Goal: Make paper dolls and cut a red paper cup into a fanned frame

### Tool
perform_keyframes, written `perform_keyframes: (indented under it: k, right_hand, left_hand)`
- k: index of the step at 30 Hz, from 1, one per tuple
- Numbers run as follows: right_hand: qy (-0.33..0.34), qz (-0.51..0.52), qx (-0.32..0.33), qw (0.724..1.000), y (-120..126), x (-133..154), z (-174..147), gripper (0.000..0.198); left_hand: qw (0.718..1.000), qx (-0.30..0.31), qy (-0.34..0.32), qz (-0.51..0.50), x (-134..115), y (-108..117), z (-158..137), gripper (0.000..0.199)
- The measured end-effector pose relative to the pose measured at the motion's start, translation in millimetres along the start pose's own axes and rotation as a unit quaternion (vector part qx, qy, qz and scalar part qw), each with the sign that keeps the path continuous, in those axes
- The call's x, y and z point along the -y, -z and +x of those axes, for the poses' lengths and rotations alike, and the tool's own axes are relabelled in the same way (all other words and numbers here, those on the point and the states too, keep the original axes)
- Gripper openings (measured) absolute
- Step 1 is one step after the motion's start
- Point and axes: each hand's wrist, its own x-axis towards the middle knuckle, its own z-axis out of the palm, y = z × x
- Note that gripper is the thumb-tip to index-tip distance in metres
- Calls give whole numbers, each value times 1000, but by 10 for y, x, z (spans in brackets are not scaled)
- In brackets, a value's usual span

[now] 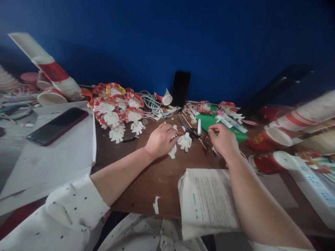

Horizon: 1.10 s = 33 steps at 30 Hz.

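Observation:
My left hand [163, 140] is low over the brown table, its thumb and fingers closed at the edge of a white paper doll cutout [184, 142] with a green neckline. A small orange bit shows by the fingertips. Partly under that hand lies another white paper piece [172, 152]. My right hand [223, 139] is closed in a pinch beside a green sheet [206, 120]; whatever its fingers hold is too small to make out. Between the hands are dark-handled scissors [193, 131] and a white marker with a green cap [199, 127].
Paper dolls with red ruffled trim [117, 108] are heaped at the left. A phone [58, 126] lies on a white box [52, 164]; another phone [181, 88] leans on the blue wall. Folded printed paper [209, 202] lies in front. Paper cups [277, 137] and a power strip [318, 188] sit right.

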Motion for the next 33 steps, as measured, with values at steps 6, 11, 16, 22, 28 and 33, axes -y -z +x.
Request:
perform_keyframes:
  k: [6,11,16,22,28,33]
  right_hand:
    - [112,-11,-9,994,-44,184,-138,26]
    - [168,-72,36,982,-58,363,-222,31]
    - [144,-129,74,978,-50,340,-191,28]
    - [96,-139,80,982,-79,335,-166,32]
    - [130,-141,73,979,-112,434,-173,39]
    - [117,-141,95,978,-121,421,-129,30]
  left_hand:
    - [990,128,61,23,-173,-44,155,39]
    - [974,199,101,33,-378,-90,339,47]
    - [967,186,167,-45,-358,-123,383,32]
    - [940,42,275,-196,-91,68,419,27]
    - [813,-98,403,-409,66,-130,346,30]
    - [724,-133,402,-544,51,-315,326,31]
